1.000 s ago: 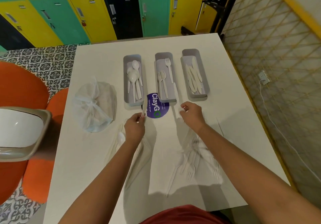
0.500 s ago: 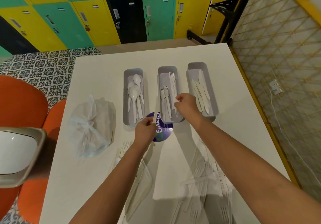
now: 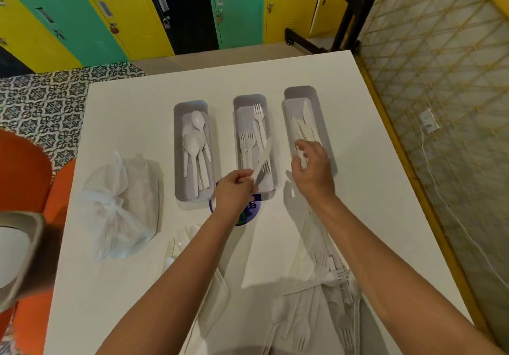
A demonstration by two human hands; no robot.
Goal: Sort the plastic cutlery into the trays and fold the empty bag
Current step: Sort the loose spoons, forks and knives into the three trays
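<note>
The left grip (image 3: 236, 189) pinches a white knife (image 3: 263, 162) over the fork tray (image 3: 254, 145); the right grip (image 3: 312, 166) holds another knife (image 3: 301, 156) above the knife tray (image 3: 309, 129) on the tabletop (image 3: 124, 112).
</note>
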